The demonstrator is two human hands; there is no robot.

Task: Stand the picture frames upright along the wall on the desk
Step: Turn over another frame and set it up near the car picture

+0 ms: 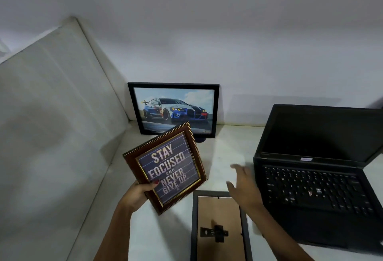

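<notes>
The left hand [141, 190] pinches the brown frame [165, 167] by its lower-left corner, tilted above the desk [226, 147], probably on its way to the wall. The right hand [244, 186] hovers open and empty. The car frame [174, 109] leans at the desk's back edge; a grey frame [219, 225] lies face down near the front.

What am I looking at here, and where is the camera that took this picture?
There is no machine here: a person wears one wide-angle camera on the head, which looks down at their two bare hands over a white desk. The left hand grips a brown frame with a quote by its lower corner, tilted in the air. The right hand is open, holds nothing and hovers beside an open black laptop. A black frame with a car picture already stands against the wall. A third frame lies face down, its brown backing up, near the person.
</notes>
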